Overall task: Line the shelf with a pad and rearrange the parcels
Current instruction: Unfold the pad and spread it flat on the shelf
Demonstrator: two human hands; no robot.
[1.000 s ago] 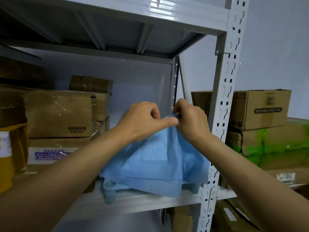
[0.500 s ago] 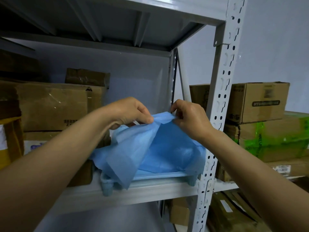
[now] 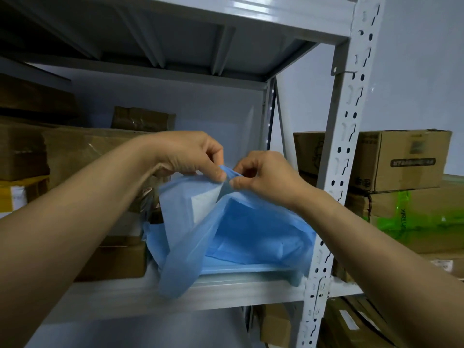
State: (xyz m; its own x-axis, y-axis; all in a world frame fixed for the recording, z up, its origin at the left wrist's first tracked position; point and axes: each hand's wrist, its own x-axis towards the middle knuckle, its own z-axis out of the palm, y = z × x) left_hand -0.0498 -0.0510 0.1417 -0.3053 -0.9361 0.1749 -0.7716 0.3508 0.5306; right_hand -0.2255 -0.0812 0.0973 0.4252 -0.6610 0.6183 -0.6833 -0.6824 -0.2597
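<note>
At frame centre, a thin, crumpled light-blue pad (image 3: 251, 234) showing a patch of white inner face lies half-unfolded on the grey metal shelf (image 3: 226, 292), with one fold drooping over the front edge. The left hand (image 3: 185, 153) and right hand (image 3: 268, 172) pinch its raised top edge, close together.

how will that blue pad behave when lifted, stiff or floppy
Probably floppy: the blue pad sags in folds below where the left hand and right hand pinch it. Likely light, since fingertip pinches alone hold its raised part up.
</note>
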